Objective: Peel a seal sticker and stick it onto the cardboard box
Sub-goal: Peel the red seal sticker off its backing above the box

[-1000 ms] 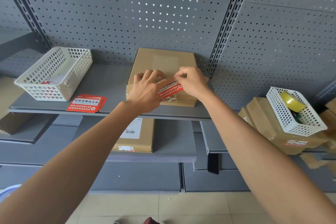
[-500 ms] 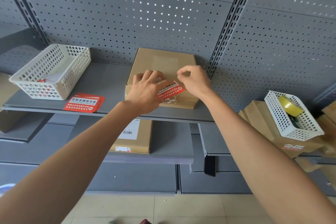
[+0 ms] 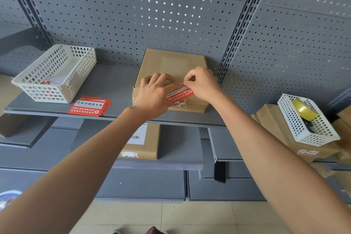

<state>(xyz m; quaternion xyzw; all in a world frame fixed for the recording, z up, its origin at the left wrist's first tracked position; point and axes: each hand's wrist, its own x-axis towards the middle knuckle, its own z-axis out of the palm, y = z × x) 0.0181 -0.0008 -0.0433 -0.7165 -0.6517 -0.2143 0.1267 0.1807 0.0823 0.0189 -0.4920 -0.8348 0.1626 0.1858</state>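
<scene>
A flat brown cardboard box [image 3: 174, 61] lies on the grey shelf [image 3: 114, 85] against the pegboard. A red seal sticker [image 3: 179, 94] with white print sits at the box's front edge, over its top and front face. My left hand [image 3: 152, 99] rests on the box with its thumb pressing the sticker's left end. My right hand [image 3: 203, 83] pinches the sticker's upper right corner between thumb and forefinger. A stack of red sticker sheets [image 3: 89, 107] lies on the shelf to the left of the box.
A white mesh basket [image 3: 55, 74] stands at the shelf's left end. Another white basket [image 3: 307, 119] with a yellow tape roll [image 3: 303, 109] rests on cardboard boxes at the right. A labelled box [image 3: 142, 140] lies on the lower shelf.
My right hand's fingers have shifted from the sticker's right end up to its top right corner. The left hand and the box have stayed in place.
</scene>
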